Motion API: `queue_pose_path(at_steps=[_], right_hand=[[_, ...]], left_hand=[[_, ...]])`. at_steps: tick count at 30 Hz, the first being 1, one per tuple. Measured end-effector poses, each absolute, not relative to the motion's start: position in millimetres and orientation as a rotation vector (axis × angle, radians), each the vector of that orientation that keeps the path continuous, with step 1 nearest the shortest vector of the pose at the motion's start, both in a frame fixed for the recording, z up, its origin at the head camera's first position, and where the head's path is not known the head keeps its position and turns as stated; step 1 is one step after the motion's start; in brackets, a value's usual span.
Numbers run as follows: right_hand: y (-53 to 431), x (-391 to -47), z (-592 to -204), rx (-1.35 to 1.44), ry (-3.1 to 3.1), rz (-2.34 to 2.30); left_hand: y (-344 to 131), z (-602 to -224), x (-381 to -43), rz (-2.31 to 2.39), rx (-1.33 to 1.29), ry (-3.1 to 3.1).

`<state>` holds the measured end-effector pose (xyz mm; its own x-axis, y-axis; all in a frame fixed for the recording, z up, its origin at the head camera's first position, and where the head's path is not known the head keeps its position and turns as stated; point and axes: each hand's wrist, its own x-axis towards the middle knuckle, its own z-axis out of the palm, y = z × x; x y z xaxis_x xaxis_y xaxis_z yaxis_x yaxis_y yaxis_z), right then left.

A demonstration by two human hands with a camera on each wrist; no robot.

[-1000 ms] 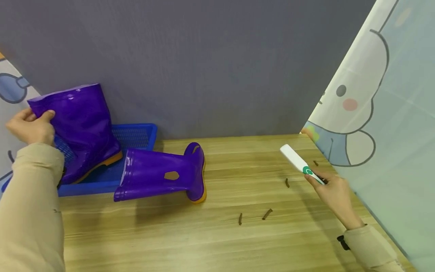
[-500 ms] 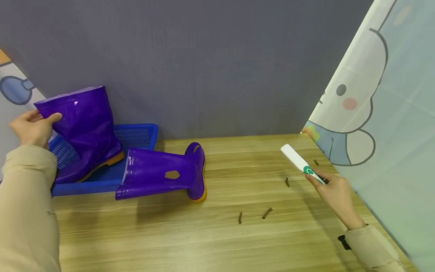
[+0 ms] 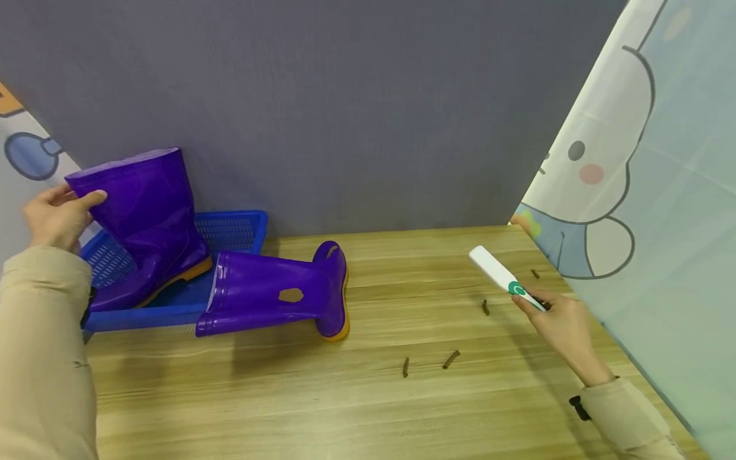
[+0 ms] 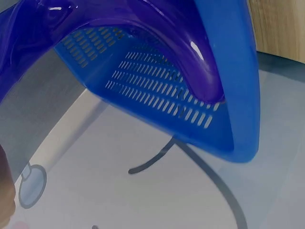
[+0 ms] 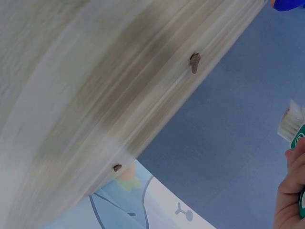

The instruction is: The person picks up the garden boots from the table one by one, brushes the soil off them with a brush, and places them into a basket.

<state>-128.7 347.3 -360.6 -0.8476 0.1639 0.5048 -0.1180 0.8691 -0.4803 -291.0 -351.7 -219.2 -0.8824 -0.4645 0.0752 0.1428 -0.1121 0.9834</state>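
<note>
A glossy purple rain boot (image 3: 146, 207) with an orange sole stands, shaft leaning left, in a blue perforated basket (image 3: 261, 225). At the shaft's top edge, my left hand (image 3: 60, 216) pinches the rim between thumb and fingers. The left wrist view shows the boot's toe (image 4: 205, 81) inside the basket wall. A second purple boot (image 3: 261, 291) lies on its side, its opening overlapping the basket edge and a brown patch on its shaft. On the right, my right hand (image 3: 560, 324) grips a white-and-green brush (image 3: 493, 267) above the table; its pale bristles (image 5: 289, 125) show in the right wrist view.
Several small brown bits (image 3: 451, 359) lie scattered on the wood-grain table (image 3: 322, 409). A grey panel (image 3: 356, 115) rises behind the table, and cartoon-printed sheets (image 3: 650, 191) flank it on both sides.
My left hand and the held boot's shaft have shifted slightly right and down, while its toe appears farther left. The brush has moved a little left. The lying boot stays put.
</note>
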Motion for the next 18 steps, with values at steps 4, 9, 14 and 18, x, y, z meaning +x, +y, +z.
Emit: queue_pose_path(at_steps=[4, 9, 14, 18], right_hand=[[345.7, -129.8, -359.7, -0.032, -2.501, 0.688], [343.1, -132.7, -359.0, -0.02, -2.493, 0.708], [341.2, -134.0, -358.2, 0.002, -2.487, 0.726], [341.1, -132.0, -358.0, -0.007, -2.504, 0.745]], left_hand=[[-352.3, -213.0, -289.2, -2.042, 0.318, -1.772], [-353.8, -201.0, -281.5, -1.613, 0.41, -2.18], [-350.4, -185.5, -272.4, -1.307, 0.431, -2.291], [-338.7, -171.3, -264.6, -1.153, 0.312, -2.318]])
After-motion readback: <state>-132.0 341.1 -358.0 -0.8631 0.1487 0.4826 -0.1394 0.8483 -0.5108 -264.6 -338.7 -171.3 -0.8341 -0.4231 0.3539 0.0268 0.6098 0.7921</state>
